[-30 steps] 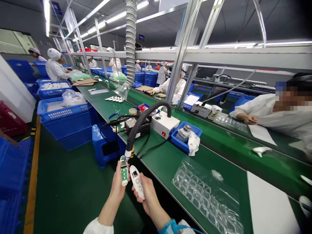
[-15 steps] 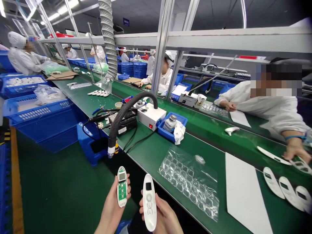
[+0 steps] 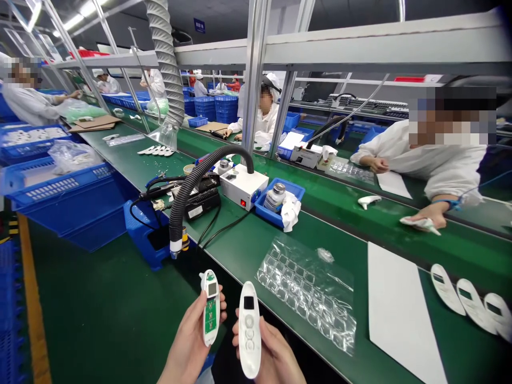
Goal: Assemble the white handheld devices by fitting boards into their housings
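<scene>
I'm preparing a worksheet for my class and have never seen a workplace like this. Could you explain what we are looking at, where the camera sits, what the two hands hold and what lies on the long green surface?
The camera sits on a worker's head and looks forward and down, so the two bare hands at the bottom are that person's own. The left hand holds a white half-shell with a green circuit board and small screen inside. The right hand holds a white front cover with a dark window and round button holes.

Ahead runs a long green workbench. On it lie a clear plastic blister tray, a white sheet, more white covers, a white box with a red switch and a blue tray with a bottle and cloth. A black ribbed hose bends down over the bench edge. Other people in white coats work nearby.
</scene>
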Demonstrator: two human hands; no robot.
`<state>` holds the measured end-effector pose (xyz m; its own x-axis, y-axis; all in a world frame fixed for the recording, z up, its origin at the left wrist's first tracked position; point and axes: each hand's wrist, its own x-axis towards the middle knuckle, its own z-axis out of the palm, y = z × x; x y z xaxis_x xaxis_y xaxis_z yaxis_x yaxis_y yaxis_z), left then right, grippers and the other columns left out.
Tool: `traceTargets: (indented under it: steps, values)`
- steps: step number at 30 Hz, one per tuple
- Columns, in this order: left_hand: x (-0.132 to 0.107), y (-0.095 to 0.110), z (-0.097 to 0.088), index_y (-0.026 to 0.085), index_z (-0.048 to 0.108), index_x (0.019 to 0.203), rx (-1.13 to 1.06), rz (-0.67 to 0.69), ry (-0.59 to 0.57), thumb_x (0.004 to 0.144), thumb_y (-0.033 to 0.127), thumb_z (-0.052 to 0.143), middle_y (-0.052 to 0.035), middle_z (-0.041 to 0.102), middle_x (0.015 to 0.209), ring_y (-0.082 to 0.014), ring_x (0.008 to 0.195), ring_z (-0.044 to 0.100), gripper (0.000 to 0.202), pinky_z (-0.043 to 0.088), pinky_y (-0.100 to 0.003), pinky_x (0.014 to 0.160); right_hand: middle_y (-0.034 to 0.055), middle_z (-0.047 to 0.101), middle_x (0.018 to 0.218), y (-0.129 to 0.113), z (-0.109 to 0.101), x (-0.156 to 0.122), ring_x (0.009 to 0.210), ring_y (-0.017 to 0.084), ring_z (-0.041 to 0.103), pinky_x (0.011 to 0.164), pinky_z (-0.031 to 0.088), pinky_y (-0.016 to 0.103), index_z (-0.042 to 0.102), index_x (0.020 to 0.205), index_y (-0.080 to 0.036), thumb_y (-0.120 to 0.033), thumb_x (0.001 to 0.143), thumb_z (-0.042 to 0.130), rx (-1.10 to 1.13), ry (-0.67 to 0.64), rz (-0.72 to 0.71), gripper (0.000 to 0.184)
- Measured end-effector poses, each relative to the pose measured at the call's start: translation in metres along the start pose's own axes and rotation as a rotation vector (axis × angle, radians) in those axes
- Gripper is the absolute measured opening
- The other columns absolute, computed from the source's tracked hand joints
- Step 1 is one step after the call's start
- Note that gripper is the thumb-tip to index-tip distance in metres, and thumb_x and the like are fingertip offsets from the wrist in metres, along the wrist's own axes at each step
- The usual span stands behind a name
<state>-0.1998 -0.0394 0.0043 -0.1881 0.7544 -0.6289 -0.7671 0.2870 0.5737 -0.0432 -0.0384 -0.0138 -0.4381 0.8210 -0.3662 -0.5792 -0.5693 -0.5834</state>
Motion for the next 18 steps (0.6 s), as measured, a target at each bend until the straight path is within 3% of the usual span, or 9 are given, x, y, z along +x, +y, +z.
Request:
traceTargets:
  steps: [4,8,12,18]
  values:
    - [-0.003,-0.011,0.006,0.014,0.069,0.101,0.069,0.021,0.030,0.077,0.024,0.070,-0.0116,0.073,0.096,-0.0252,0.090,0.069,0.026,0.058,-0.033,0.080,0.0136,0.070,0.094,-0.004,-0.003,0.000,0.082,0.024,0.065,0.077,0.050,0.033,0.074,0.098,-0.014,-0.050,0.074,0.076,-0.059,-0.054,-0.025,0.043]
    - [-0.013,-0.026,0.022,0.019,0.068,0.104,0.247,0.069,-0.127,0.068,0.033,0.079,-0.0100,0.072,0.101,-0.0262,0.093,0.068,0.040,0.055,-0.031,0.080,0.0138,0.070,0.102,-0.005,-0.008,0.000,0.096,0.030,0.064,0.090,0.048,0.041,0.071,0.108,-0.016,-0.047,0.065,0.084,-0.250,0.033,-0.184,0.055]
    - [-0.016,-0.040,0.037,0.020,0.068,0.098,0.334,0.149,-0.206,0.066,0.036,0.080,-0.0081,0.072,0.099,-0.0244,0.095,0.065,0.037,0.051,-0.026,0.080,0.0139,0.071,0.099,-0.005,-0.009,-0.003,0.094,0.033,0.065,0.086,0.051,0.043,0.073,0.104,-0.018,-0.046,0.060,0.087,-0.274,0.130,-0.259,0.054]
    - [-0.013,-0.058,0.051,0.018,0.066,0.098,0.355,0.223,-0.181,0.063,0.038,0.081,-0.0092,0.072,0.096,-0.0260,0.093,0.065,0.043,0.050,-0.028,0.080,0.0138,0.071,0.092,-0.008,-0.013,-0.010,0.089,0.032,0.066,0.081,0.054,0.042,0.073,0.103,-0.016,-0.046,0.060,0.086,-0.267,0.198,-0.318,0.054]
